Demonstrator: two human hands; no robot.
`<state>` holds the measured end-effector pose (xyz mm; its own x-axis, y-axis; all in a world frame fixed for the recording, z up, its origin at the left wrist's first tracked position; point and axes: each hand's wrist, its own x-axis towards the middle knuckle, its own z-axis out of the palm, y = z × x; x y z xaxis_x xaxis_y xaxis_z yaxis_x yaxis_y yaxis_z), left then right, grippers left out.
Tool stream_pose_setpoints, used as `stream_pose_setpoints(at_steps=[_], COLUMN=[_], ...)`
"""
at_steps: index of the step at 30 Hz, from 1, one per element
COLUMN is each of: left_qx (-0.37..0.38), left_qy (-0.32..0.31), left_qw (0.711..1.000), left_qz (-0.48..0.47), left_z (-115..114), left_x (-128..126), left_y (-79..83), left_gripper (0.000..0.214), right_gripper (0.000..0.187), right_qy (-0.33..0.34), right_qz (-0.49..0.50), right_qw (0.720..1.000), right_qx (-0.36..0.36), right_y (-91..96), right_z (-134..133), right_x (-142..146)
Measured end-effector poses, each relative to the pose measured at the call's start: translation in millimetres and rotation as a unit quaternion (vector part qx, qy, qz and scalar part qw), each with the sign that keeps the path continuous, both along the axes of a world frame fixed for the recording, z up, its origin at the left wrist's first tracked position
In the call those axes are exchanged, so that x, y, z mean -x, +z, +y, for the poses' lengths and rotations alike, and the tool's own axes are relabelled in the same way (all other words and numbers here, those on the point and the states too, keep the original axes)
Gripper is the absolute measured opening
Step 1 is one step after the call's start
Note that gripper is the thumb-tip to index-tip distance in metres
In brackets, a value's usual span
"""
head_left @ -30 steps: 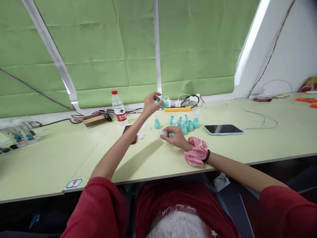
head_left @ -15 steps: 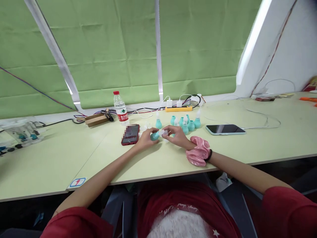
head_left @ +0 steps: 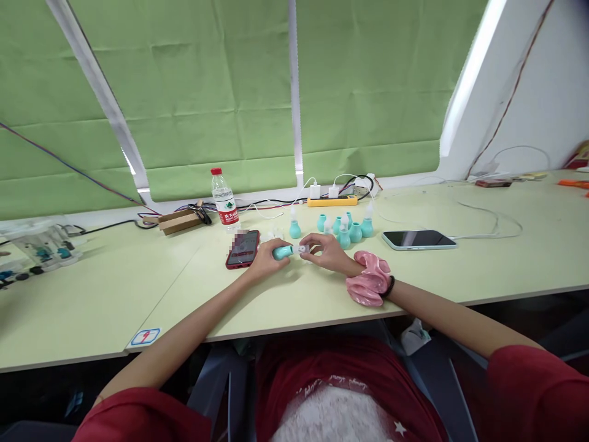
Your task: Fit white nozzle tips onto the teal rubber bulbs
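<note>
My left hand [head_left: 265,260] grips a turquoise rubber squeeze bulb [head_left: 282,252], its neck pointing right. Between the thumb and fingers of my right hand [head_left: 329,253] is a small clear plastic nozzle [head_left: 302,249], held at the bulb's mouth. Whether the two parts touch, I cannot tell. Just behind my hands stands a bulb with a clear tip [head_left: 295,229]. Behind my right hand is a group of several turquoise bulbs [head_left: 355,232], some bearing clear tips and others with bare mouths. Small clear plastic pieces [head_left: 275,233] lie behind my left hand.
A red-cased phone [head_left: 243,249] lies beside my left hand, and a second phone [head_left: 418,240] with a white cable lies to the right. Farther back are a water bottle [head_left: 225,202], a yellow power strip [head_left: 332,201] and a cardboard box [head_left: 178,221].
The bulb in my left hand has shifted slightly left and turned nearly level, and its dark mouth now shows. My right hand has stayed nearly in place with the nozzle.
</note>
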<state>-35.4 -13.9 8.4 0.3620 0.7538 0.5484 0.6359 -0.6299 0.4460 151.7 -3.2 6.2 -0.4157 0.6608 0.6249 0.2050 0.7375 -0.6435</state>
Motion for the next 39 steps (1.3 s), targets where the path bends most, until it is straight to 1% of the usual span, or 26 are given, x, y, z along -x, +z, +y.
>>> stream_pose_setpoints(at_steps=[4,7,10,12,14,16,21,24,27,31,34,36,37,39], left_qx=[-0.057,-0.093,-0.112,-0.115,-0.123,-0.14,-0.207,-0.244,-0.274,-0.284,-0.268,-0.243,-0.227,-0.195], left_qy=[-0.006,-0.011,-0.009,-0.01,0.0,0.018,0.064,0.086,0.094,0.097,0.084,0.071,0.064,0.049], left_qw=[0.998,0.993,0.99,0.99,0.99,0.988,0.972,0.956,0.936,0.918,0.921,0.934,0.943,0.961], left_qz=[0.032,0.067,0.082,0.08,0.069,0.065,0.092,0.138,0.2,0.259,0.271,0.252,0.233,0.188], left_z=[-4.9,-4.9,-3.0,-2.3,-2.5,-3.1,-3.3,-3.3,-5.1,-12.2,-17.8,-18.3,-17.1,-12.1], left_x=[0.7,1.1,0.5,-0.9,-2.8,-4.8,-7.6,-7.2,-7.1,-9.9,-13.6,-15.5,-15.8,-14.8], left_y=[1.7,-0.2,-2.7,-4.1,-5.6,-7.4,-13.3,-14.6,-12.9,-7.0,-3.2,-2.9,-3.5,-5.2], left_gripper=[0.024,0.021,0.023,0.022,0.021,0.02,0.024,0.026,0.026,0.026,0.028,0.029,0.03,0.032], right_gripper=[0.023,0.025,0.026,0.028,0.03,0.031,0.032,0.03,0.028,0.021,0.019,0.018,0.018,0.02], right_qy=[0.027,0.052,0.064,0.063,0.066,0.084,0.123,0.137,0.153,0.18,0.202,0.211,0.213,0.204], right_qz=[-0.02,-0.051,-0.065,-0.058,-0.045,-0.031,0.004,0.017,0.025,0.019,0.011,0.001,-0.006,-0.013], right_qw=[0.999,0.997,0.995,0.996,0.997,0.994,0.974,0.953,0.925,0.892,0.87,0.86,0.859,0.869], right_qx=[0.008,-0.01,-0.028,-0.02,0.015,0.068,0.193,0.269,0.346,0.414,0.449,0.464,0.465,0.45], right_y=[-2.7,-6.8,-8.9,-8.8,-8.2,-7.9,-6.3,-2.6,1.7,4.9,5.5,5.9,6.3,7.4], right_z=[1.8,3.9,3.6,2.4,1.4,1.4,4.2,4.5,3.8,5.6,9.3,11.0,11.2,10.2], right_x=[-1.0,-1.6,-1.7,-1.5,-1.2,-0.7,0.1,-0.5,-1.7,-4.4,-6.8,-7.9,-7.9,-7.0])
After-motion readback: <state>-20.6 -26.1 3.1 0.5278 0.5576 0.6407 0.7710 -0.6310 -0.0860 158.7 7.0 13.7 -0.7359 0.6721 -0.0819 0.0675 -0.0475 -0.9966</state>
